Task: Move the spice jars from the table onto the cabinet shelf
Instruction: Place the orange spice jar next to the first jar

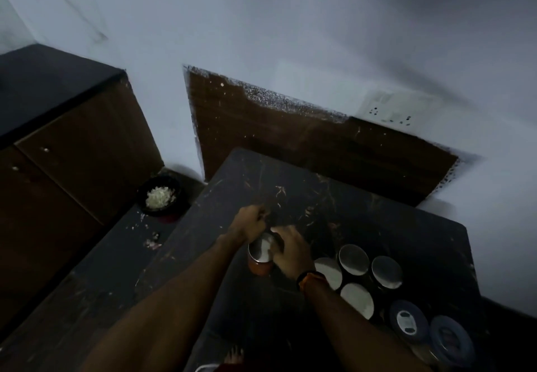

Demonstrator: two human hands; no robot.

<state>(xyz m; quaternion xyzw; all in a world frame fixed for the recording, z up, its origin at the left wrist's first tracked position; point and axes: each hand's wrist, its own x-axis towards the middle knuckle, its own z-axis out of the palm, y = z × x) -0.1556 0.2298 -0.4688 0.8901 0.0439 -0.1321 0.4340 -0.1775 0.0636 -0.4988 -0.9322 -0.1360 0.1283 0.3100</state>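
Steel-lidded jars, item one: cluster at the table's near right, untouched. Item two: orange-filled jar on the table, your right hand curled around its lid edge. Left hand beyond it, fingers curled; contents indiscernible. Step judged: pick-up. Next: lift clear, carry to the cabinet far left.

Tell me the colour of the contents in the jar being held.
Reddish-orange contents, seen in the head view.

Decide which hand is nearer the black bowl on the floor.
Left. The left hand is over the table's left part, closest to the bowl. The right hand is farther right, at the red jar.
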